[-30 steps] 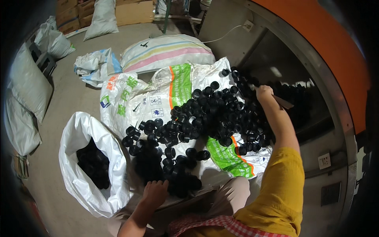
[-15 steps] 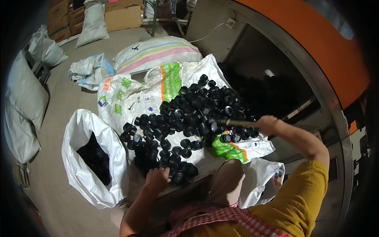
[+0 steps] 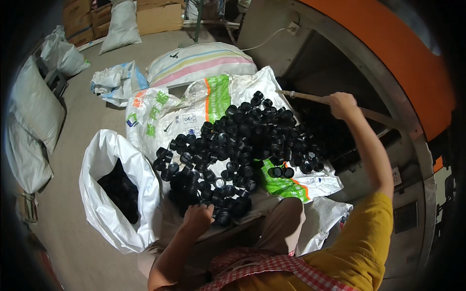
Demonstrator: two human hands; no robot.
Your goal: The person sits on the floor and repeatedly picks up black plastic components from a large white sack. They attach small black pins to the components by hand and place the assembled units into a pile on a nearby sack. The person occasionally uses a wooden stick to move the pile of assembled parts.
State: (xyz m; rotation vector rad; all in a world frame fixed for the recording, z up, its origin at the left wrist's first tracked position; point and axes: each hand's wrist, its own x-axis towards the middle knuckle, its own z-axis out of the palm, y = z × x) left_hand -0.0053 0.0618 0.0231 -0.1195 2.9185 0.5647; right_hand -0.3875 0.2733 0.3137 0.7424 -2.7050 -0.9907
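My right hand is closed around a long wooden stick, held out at the far right in front of the dark opening of a machine. The stick's tip is above the far right side of a heap of black plastic caps. This heap is spread over a flattened white-and-green woven sack. My left hand rests at the near edge of the heap, over my lap, fingers curled. Whatever it grips is hidden, and caps lie right beside its fingertips.
On the left stands an open white sack with black pieces inside. A full striped sack lies behind the heap. Filled sacks line the far left. The machine's metal frame and orange panel rise on the right.
My right hand has lifted the stick off the caps and moved it up and away toward the machine opening. Some caps on the heap have shifted. My left hand stays nearly in place.
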